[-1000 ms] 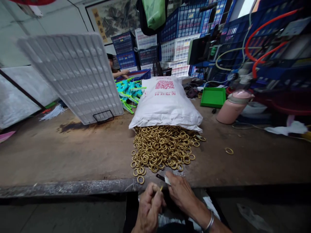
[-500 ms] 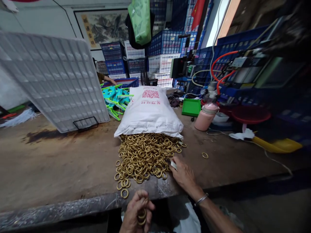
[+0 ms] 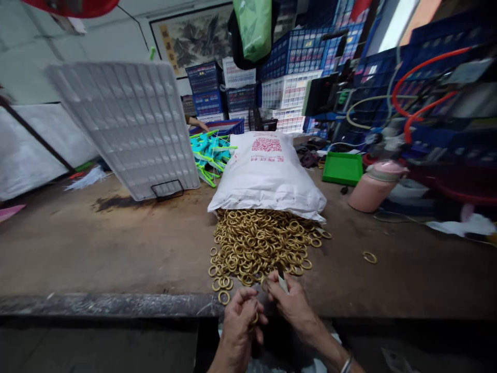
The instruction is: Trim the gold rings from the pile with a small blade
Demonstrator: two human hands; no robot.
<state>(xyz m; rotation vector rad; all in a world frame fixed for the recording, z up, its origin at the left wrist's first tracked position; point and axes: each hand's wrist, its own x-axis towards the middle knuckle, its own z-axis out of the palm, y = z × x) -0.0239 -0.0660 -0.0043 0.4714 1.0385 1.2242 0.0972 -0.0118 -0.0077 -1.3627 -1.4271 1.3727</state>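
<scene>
Just in front of the table edge my left hand (image 3: 241, 326) is closed around a brass-coloured ring (image 3: 254, 318); the fingers hide whether more are in it. My right hand (image 3: 291, 300) is closed on a small blade-like tool (image 3: 281, 283), dark at the tip and pale lower down, its exact kind unclear. A ring (image 3: 264, 283) shows at the right fingertips, close to the near edge of the heap. That heap of brass-coloured rings (image 3: 260, 243) spills from under a white woven sack (image 3: 267, 176) with red print. Some rings lie apart at its left front.
One stray ring (image 3: 369, 257) lies to the right. Further back stand a pink bottle (image 3: 375, 189) and a green tray (image 3: 342, 168). A translucent ribbed panel (image 3: 132, 129) stands at left, with green-and-turquoise plastic pieces (image 3: 209, 153) beside it. Another person's hand (image 3: 199, 123) reaches in behind.
My right hand has left the heap's right side and come toward my left hand, with a ring now at its fingertips. The camera view has turned left.
</scene>
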